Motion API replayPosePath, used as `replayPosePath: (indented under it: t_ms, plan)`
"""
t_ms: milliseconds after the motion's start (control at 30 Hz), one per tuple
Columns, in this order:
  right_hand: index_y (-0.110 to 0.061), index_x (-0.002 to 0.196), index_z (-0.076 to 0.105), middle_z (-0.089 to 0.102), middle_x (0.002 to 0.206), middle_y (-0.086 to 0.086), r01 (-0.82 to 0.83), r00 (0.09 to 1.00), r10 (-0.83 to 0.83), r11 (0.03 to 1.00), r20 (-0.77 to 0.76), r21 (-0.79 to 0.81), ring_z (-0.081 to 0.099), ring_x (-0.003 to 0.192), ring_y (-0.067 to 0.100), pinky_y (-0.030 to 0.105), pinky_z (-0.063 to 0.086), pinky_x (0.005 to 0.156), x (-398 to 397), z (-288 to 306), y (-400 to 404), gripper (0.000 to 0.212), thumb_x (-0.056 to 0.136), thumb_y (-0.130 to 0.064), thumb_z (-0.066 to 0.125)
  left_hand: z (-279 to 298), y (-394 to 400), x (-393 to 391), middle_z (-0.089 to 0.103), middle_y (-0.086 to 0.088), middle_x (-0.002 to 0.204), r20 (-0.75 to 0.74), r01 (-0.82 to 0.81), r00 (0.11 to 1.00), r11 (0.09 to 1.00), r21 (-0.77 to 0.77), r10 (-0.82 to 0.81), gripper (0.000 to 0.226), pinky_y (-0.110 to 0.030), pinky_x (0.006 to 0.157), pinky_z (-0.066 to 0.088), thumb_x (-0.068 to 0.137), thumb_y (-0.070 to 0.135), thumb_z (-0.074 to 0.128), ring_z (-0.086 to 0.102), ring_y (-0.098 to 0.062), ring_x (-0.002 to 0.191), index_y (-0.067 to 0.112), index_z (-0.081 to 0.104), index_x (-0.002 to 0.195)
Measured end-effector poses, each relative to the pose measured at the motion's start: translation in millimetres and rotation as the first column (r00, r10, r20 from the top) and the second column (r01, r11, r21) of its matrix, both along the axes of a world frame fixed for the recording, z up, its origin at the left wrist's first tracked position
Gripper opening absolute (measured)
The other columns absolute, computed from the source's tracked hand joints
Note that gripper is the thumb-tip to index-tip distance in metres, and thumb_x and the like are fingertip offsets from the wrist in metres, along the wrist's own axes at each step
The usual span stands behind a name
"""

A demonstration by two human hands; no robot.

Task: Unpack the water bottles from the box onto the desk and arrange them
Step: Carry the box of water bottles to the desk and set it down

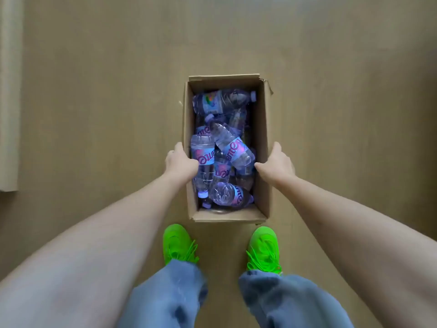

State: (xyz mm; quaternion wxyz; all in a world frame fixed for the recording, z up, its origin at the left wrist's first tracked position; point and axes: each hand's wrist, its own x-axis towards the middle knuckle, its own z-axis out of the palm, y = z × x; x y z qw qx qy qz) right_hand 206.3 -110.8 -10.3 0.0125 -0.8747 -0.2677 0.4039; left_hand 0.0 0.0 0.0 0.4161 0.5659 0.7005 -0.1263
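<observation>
An open cardboard box (262, 124) stands on the floor in front of my feet. Several clear water bottles (234, 147) with blue and pink labels lie jumbled inside it, caps pointing different ways. My left hand (179, 162) grips the box's left wall, thumb inside over the rim and fingers outside. On the opposite wall my right hand (276, 165) holds on the same way, thumb inside. Both arms reach down from the bottom corners of the view.
The box sits on a tan wooden floor (94, 102). My two bright green shoes (179, 242) stand just behind the box's near end. A pale vertical edge, perhaps furniture or a wall (9, 91), runs along the far left.
</observation>
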Motion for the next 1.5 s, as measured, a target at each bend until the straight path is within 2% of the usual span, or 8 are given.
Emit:
replayPosePath:
  t_ms: [233,500,767,900,967,1133,1333,1500]
  plan:
    - [-0.011,0.101,0.052,0.064,0.112,0.019,0.181,0.973,-0.187,0.982,0.139,0.048,0.06,0.105,0.041,0.036,0.044,0.076,3.2,-67.8,12.4,0.018,0.089,-0.024,0.057,-69.6,5.1,1.0,0.057,-0.014,0.1,-0.071,-0.118,0.99,0.988,0.099,0.125,0.025,-0.034,0.069,0.042,0.076,0.011,0.054,0.053,-0.033,0.082,0.01,0.045,0.099]
    - [-0.009,0.095,0.063,0.067,0.102,0.019,0.139,0.946,-0.154,0.988,0.284,0.072,0.062,0.097,0.041,0.033,0.04,0.07,-0.2,-79.8,16.6,0.016,0.087,-0.023,0.06,-79.4,11.8,-3.2,0.052,-0.008,0.079,-0.145,0.005,0.989,0.971,0.238,0.031,0.016,-0.031,0.061,0.039,0.07,0.008,0.058,0.048,-0.031,0.07,0.013,0.043,0.071]
    - [-0.007,0.069,0.052,0.056,0.073,0.011,0.177,0.964,-0.193,0.979,0.184,0.103,0.051,0.071,0.033,0.028,0.038,0.057,8.7,-52.4,15.3,0.011,0.077,-0.006,0.06,-50.0,14.5,-9.2,0.04,-0.003,0.058,-0.103,0.029,0.995,0.967,0.254,-0.003,0.023,-0.025,0.043,0.028,0.066,-0.001,0.052,0.031,-0.018,0.047,0.01,0.036,0.055]
    - [-0.008,0.057,0.041,0.046,0.058,0.007,0.21,0.959,-0.231,0.968,0.163,0.135,0.047,0.06,0.03,0.025,0.029,0.042,9.5,-7.5,16.8,0.024,0.072,-0.001,0.059,-1.8,20.7,-11.5,0.05,-0.016,0.057,-0.068,0.02,0.998,0.963,0.269,-0.002,0.026,-0.031,0.045,0.034,0.063,-0.001,0.05,0.049,-0.033,0.056,0.011,0.033,0.049]
    - [-0.008,0.056,0.041,0.046,0.058,0.007,0.206,0.96,-0.225,0.971,0.165,0.125,0.047,0.061,0.031,0.024,0.029,0.044,8.6,24.3,16.4,0.025,0.073,-0.002,0.059,30.3,22.6,-13.4,0.053,-0.017,0.059,-0.062,0.035,0.998,0.966,0.256,-0.02,0.024,-0.031,0.045,0.035,0.063,-0.001,0.051,0.054,-0.033,0.07,0.009,0.036,0.047]
    - [-0.004,0.061,0.052,0.053,0.063,0.01,0.217,0.96,-0.234,0.969,0.153,0.119,0.054,0.065,0.032,0.026,0.037,0.052,1.1,123.0,18.1,0.015,0.074,-0.004,0.06,130.5,29.6,-21.0,0.058,-0.017,0.063,-0.04,0.052,0.998,0.973,0.225,-0.045,0.011,-0.028,0.053,0.037,0.066,0.003,0.055,0.052,-0.039,0.061,0.004,0.054,0.054]
    - [-0.005,0.065,0.05,0.056,0.071,0.01,0.215,0.96,-0.243,0.959,0.139,0.186,0.057,0.064,0.03,0.023,0.034,0.044,2.0,285.8,57.7,0.013,0.074,-0.004,0.06,293.7,64.3,-26.3,0.063,-0.017,0.069,-0.009,0.036,0.999,0.96,0.278,-0.035,0.007,-0.029,0.054,0.041,0.066,0.005,0.057,0.058,-0.039,0.065,0.0,0.061,0.063]
    - [-0.004,0.077,0.059,0.067,0.09,0.016,0.16,0.959,-0.219,0.942,0.18,0.295,0.067,0.086,0.037,0.035,0.055,0.066,5.5,456.3,113.4,0.004,0.075,-0.005,0.062,455.4,112.3,-31.8,0.068,-0.019,0.08,0.068,0.013,0.997,0.934,0.358,-0.04,0.01,-0.03,0.056,0.046,0.066,0.007,0.06,0.063,-0.037,0.071,0.0,0.066,0.07]
